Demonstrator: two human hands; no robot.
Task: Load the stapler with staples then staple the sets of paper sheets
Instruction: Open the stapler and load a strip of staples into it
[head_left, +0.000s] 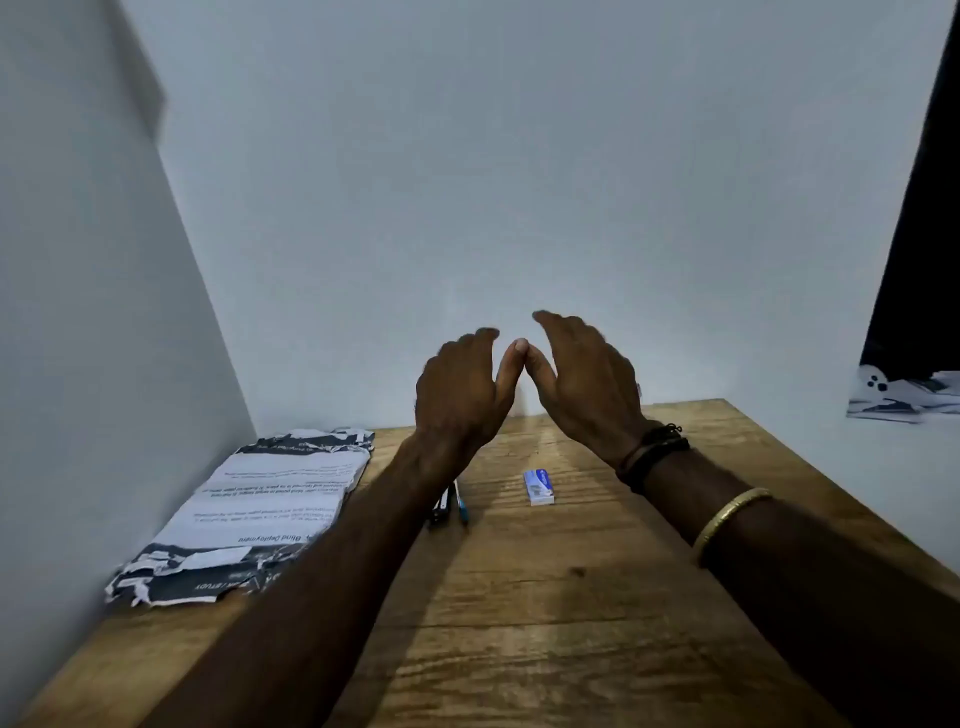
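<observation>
While the left hand (460, 389) and right hand (587, 379) hover over the brown wooden table (519, 623), fingers loosely extended and empty, thumb tips touching, the small blue-and-white staple box (538, 487) lies mid-table, the printed paper stack (260, 499) at its left edge.

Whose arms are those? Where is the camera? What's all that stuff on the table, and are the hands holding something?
No machine here: these are a person's own two arms. The camera sits on their head and looks down, so you see what they see. The left hand and right hand are lifted above the wooden table, fingers relaxed, thumb tips touching. They hold nothing. On the table lie a pile of printed paper sheets on the left side, a little blue and white box, probably staples, and a slim black and blue thing, half hidden behind the left arm; I cannot tell what it is. The right arm wears a gold bangle.
</observation>
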